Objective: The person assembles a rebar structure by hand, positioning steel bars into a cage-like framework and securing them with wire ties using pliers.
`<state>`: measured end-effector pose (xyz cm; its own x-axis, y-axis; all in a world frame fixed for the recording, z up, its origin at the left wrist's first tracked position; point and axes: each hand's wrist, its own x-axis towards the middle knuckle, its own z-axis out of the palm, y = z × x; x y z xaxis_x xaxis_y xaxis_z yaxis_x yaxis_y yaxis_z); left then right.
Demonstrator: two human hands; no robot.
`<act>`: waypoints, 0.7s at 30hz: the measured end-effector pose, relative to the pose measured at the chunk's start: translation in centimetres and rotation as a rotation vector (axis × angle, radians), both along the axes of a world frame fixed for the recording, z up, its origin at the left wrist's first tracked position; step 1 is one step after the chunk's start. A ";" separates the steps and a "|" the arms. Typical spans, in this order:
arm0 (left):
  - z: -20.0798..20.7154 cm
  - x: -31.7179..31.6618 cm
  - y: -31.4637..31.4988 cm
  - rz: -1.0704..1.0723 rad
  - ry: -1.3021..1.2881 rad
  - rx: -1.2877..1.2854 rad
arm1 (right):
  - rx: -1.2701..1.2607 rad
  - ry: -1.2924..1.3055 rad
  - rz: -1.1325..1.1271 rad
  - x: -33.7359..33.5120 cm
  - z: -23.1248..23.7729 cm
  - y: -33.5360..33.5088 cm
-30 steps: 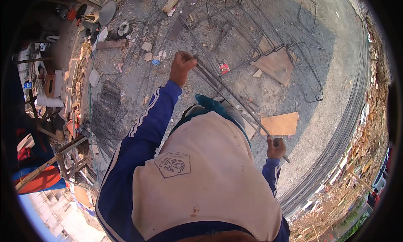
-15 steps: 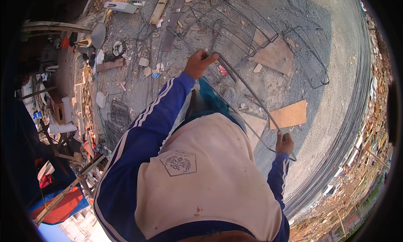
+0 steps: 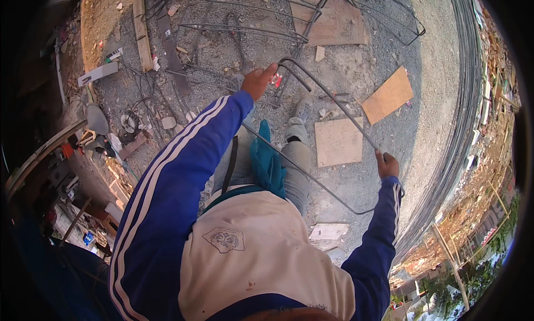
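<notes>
A bent steel reinforcing bar point(image 3: 356, 126), shaped into a long narrow frame with rounded corners, is held up in front of my torso. My left hand point(image 3: 258, 83) is closed on it near the far bent corner, beside a short hooked end. My right hand point(image 3: 387, 164) wraps around the long far side, close to its right end. The bar's near side crosses in front of my legs and the teal cloth point(image 3: 268, 164) at my waist. My right forearm hides part of the right-hand end.
Tied bar frames point(image 3: 261, 30) lie on the gravel ahead. Flat boards, one tan point(image 3: 387, 95) and one pale point(image 3: 339, 142), rest right of my feet. Long bars point(image 3: 470, 93) run along the right. Wooden planks point(image 3: 142, 29) and debris lie to the left.
The view has shifted, showing more of my legs and boards. My right hand and the bar's right end have moved up in the picture, and the frame's sides now appear wider apart.
</notes>
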<state>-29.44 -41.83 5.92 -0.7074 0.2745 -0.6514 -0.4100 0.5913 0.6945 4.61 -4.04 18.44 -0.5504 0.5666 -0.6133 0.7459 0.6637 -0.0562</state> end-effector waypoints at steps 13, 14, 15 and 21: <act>-21.1 8.4 10.9 -0.032 -0.042 -0.322 | -0.132 -0.208 -0.038 5.0 -22.9 12.4; -22.1 8.6 11.4 0.047 -0.034 -0.307 | -0.161 -0.251 -0.054 4.6 -24.6 13.2; -23.1 8.2 11.9 0.035 -0.038 -0.320 | -0.175 -0.257 -0.064 4.5 -26.5 13.7; -26.8 4.9 12.5 0.021 -0.018 -0.439 | -0.289 -0.179 -0.111 2.8 -36.3 14.8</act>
